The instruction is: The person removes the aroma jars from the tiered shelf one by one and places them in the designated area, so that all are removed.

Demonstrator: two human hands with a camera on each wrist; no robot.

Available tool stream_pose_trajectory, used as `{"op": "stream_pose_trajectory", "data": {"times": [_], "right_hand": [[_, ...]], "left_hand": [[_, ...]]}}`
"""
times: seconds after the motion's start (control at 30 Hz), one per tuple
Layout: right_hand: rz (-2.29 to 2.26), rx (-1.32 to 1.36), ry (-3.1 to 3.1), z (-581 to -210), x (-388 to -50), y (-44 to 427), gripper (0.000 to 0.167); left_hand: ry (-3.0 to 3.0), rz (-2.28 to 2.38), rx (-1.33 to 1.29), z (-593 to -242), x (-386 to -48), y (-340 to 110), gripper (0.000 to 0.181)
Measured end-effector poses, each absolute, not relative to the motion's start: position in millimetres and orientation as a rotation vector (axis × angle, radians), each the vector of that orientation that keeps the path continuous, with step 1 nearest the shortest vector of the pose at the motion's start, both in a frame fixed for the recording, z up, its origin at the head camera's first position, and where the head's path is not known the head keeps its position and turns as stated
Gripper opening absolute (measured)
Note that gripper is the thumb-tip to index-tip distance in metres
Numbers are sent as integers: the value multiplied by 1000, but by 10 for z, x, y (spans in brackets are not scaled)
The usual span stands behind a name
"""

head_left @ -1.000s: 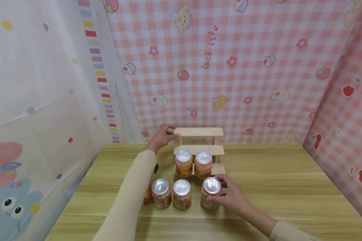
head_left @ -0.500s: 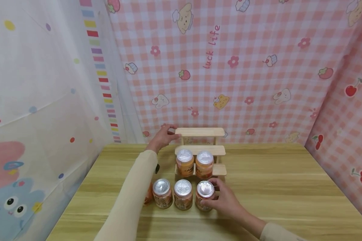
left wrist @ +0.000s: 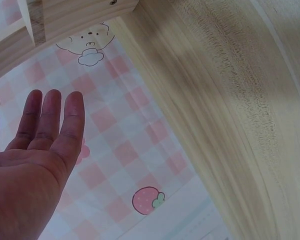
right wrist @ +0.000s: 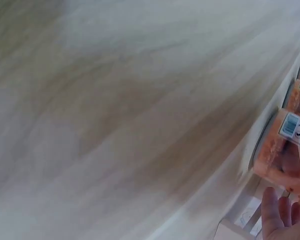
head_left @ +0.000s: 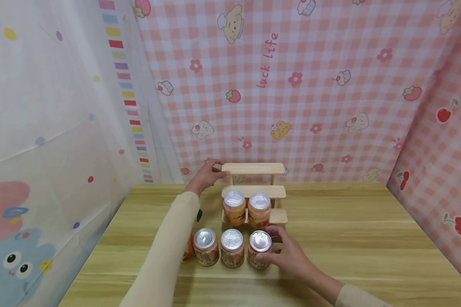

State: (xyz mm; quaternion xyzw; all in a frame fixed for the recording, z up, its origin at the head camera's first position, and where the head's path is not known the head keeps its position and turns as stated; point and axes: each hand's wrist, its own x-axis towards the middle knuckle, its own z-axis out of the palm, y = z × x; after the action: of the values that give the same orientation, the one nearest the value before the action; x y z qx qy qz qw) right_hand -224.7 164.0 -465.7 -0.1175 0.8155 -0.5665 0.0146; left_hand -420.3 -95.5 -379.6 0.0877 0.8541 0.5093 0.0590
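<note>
In the head view my right hand (head_left: 290, 256) holds a clear jar (head_left: 260, 241) of orange contents, thumb in front and fingers behind. This jar stands upright at the right end of a front row, beside another silver-lidded jar (head_left: 232, 251). Behind the row is a three-tier wooden rack (head_left: 253, 168), with two jars (head_left: 235, 209) on its lowest step. My left hand (head_left: 206, 175) pinches the left end of the top board between thumb and index finger. The other fingers (left wrist: 51, 117) extend free in the left wrist view. The right wrist view catches the held jar (right wrist: 275, 155) at its edge.
A further jar (head_left: 205, 249) stands left in the row, and one more (head_left: 187, 251) is partly covered by my left sleeve (head_left: 169, 247). A small dark object (head_left: 199, 215) shows beside that sleeve. A checked cloth (head_left: 311, 106) hangs behind the wooden table (head_left: 349, 238).
My right hand has moved the jar left, closing most of the gap to its neighbour in the row. Over the last half second it has barely moved. The left hand stays at the rack.
</note>
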Motion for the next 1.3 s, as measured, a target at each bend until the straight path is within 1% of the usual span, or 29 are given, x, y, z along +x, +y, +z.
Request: {"op": "stream_pose_trajectory", "data": {"times": [0.3, 0.53, 0.7, 0.8, 1.03, 1.3], "right_hand": [[-1771, -274, 2612, -4581, -2331, 1736, 69], [-1776, -265, 2681, -4414, -2417, 1809, 63], [-1785, -231, 2722, -4308, -2530, 1841, 62], [-1801, -226, 2725, -4257, -2618, 1851, 65], [-1759, -252, 2704, -4171, -2831, 1797, 78], [-1725, -304, 2662, -4194, -2955, 1622, 84]], "left_hand": [[2589, 1543, 255, -3800, -4202, -972, 50], [2599, 1521, 254, -3784, -4196, -971, 50], [2590, 1527, 236, -3776, -4192, -964, 48], [2577, 1541, 234, -3781, -4197, -964, 47], [2557, 1563, 226, -3797, -4211, -965, 47], [2576, 1539, 226, -3784, -4192, -950, 46]]}}
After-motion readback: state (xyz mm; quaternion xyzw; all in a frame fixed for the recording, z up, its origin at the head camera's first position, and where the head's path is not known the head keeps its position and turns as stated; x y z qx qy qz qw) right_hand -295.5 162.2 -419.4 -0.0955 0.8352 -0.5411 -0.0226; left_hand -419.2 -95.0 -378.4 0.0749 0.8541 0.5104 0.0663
